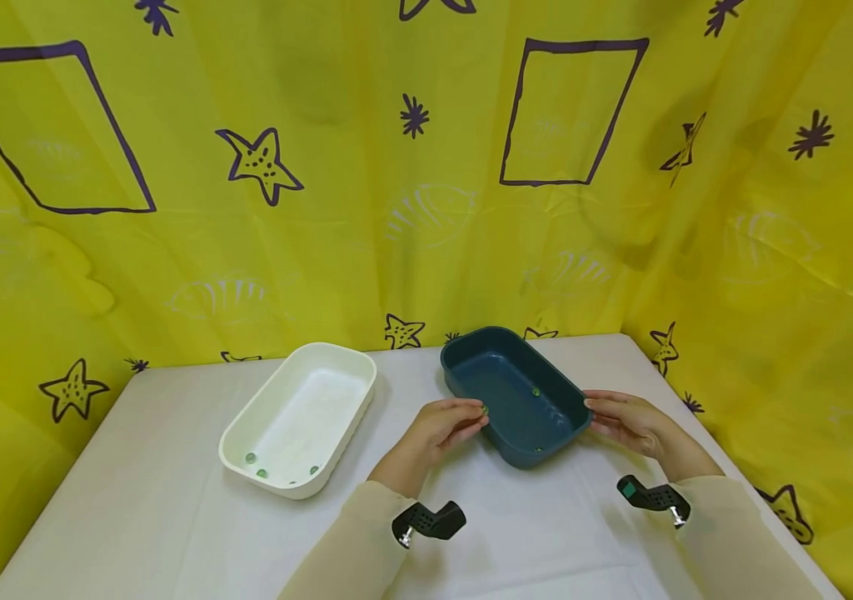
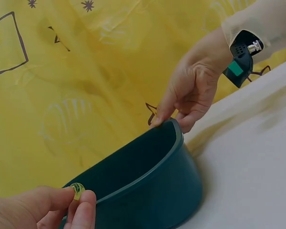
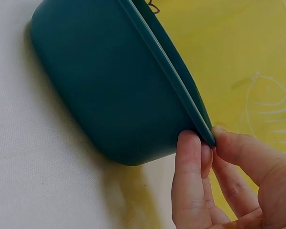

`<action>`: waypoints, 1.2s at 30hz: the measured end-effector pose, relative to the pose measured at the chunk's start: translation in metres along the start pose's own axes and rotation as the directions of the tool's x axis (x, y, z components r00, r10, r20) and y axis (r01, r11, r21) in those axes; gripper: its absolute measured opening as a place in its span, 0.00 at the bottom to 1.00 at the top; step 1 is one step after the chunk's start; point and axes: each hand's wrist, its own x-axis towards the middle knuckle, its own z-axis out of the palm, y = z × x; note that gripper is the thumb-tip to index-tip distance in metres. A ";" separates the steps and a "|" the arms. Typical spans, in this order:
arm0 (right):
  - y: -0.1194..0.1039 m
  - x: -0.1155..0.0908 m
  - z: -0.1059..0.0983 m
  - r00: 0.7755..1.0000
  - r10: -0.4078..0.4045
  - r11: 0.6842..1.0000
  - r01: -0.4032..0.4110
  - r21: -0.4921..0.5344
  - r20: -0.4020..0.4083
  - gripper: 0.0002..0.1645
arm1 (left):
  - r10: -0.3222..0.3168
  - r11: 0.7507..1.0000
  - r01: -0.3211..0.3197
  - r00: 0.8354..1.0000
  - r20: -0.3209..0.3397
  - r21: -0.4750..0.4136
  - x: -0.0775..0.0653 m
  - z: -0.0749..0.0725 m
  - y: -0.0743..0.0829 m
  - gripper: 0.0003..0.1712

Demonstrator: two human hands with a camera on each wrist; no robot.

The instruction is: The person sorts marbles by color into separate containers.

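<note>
Between thumb and fingertips my left hand pinches a small clear green marble, right at the near-left rim of a dark teal tub. With thumb and fingers my right hand grips the same tub's rim at its right corner, as the right wrist view shows up close. Inside the tub lie a green marble by the far side and another marble near the front end.
To the left stands a white tub with several green marbles at its near end. Both tubs sit on a white-covered table. A yellow patterned curtain hangs behind and along the right side.
</note>
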 end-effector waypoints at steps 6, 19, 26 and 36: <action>0.000 0.000 0.001 1.000 0.004 1.000 -0.004 0.002 0.000 0.17 | 0.007 1.000 -0.006 1.000 -0.011 0.009 0.002 0.004 0.000 0.14; -0.002 0.000 0.002 1.000 0.006 1.000 -0.006 0.003 0.008 0.18 | 0.014 0.999 -0.012 1.000 -0.027 0.053 -0.001 0.004 -0.001 0.13; -0.002 -0.001 0.003 1.000 0.003 1.000 -0.003 0.003 0.006 0.18 | 0.001 0.999 0.001 1.000 -0.025 0.054 -0.002 -0.001 -0.002 0.14; -0.001 -0.002 0.002 1.000 0.004 1.000 -0.004 -0.002 -0.008 0.17 | 0.027 0.995 -0.026 0.999 -0.017 0.101 -0.015 -0.023 0.000 0.18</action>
